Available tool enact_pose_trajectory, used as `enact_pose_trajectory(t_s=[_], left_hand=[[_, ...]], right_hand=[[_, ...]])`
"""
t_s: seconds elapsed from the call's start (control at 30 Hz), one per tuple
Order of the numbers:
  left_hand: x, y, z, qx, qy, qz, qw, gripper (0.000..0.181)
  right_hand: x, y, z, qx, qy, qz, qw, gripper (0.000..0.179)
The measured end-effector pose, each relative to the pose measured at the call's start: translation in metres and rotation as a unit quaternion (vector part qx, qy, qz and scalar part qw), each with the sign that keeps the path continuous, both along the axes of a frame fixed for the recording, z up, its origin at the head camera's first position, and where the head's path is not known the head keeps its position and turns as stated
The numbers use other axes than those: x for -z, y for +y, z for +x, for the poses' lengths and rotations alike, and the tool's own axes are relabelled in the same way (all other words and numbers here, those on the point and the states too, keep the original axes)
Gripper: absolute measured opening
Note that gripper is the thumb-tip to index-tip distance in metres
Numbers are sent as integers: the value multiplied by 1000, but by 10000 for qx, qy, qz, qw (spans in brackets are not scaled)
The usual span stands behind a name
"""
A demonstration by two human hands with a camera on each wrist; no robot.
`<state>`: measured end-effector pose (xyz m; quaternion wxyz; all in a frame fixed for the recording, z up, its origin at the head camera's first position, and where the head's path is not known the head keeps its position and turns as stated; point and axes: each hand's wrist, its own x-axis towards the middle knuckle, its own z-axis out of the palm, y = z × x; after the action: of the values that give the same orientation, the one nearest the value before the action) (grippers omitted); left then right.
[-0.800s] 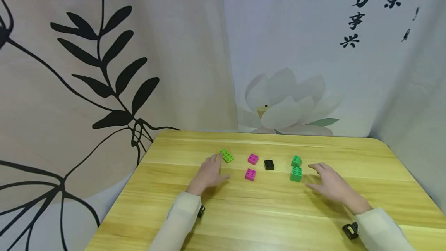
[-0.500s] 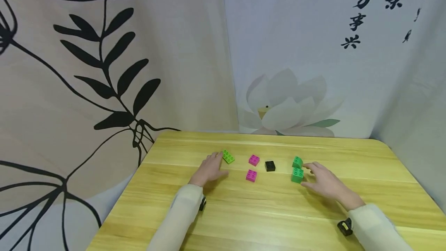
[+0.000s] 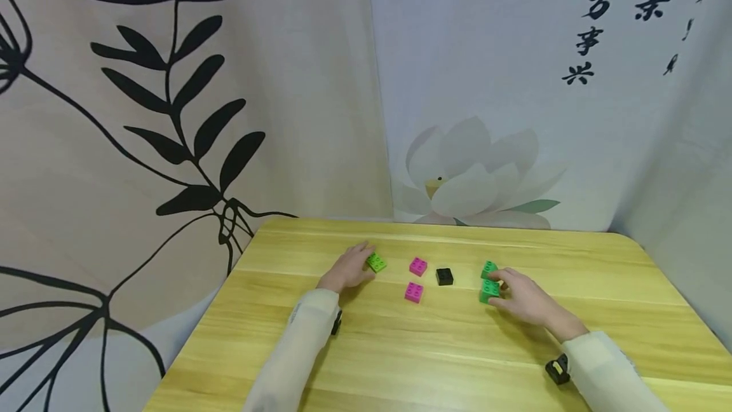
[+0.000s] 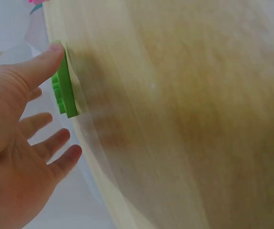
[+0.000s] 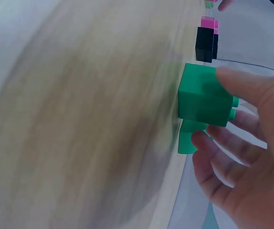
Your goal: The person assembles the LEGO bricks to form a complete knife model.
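Note:
My left hand (image 3: 347,267) is at the lime green toy brick (image 3: 377,263), fingers spread around its left and far sides. In the left wrist view the thumb overlaps one end of that brick (image 4: 68,90), while the other fingers stand loosely apart. At the right, my right hand (image 3: 528,297) reaches over two green bricks. Its thumb is right at the nearer, blocky green brick (image 5: 201,95), and its loosely bent fingers come close to the farther green brick (image 5: 187,138). The green bricks stand one behind the other on the table.
Between the hands lie two magenta bricks, a farther one (image 3: 418,266) and a nearer one (image 3: 413,292), with a black brick (image 3: 444,276) to their right. They rest on a wooden table (image 3: 434,361). A printed curtain (image 3: 309,94) hangs behind its far edge.
My right hand has moved left to the green bricks, its thumb and fingers now right at them. My left hand has shifted slightly forward over the lime green brick. The bricks keep their places.

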<state>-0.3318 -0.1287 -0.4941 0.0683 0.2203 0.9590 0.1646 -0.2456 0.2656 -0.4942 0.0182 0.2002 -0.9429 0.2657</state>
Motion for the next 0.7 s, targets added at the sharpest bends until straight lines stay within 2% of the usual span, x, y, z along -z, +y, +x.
enact_pose_trajectory(t_s=[0.33, 0.7], left_hand=[[-1, 1, -2, 147, -136, 112, 9997, 58], [0, 4, -1, 181, 174, -6, 9997, 44]], right_hand=[[2, 0, -5, -60, -357, -188, 9992, 47], [8, -1, -10, 76, -740, -90, 9972, 51]])
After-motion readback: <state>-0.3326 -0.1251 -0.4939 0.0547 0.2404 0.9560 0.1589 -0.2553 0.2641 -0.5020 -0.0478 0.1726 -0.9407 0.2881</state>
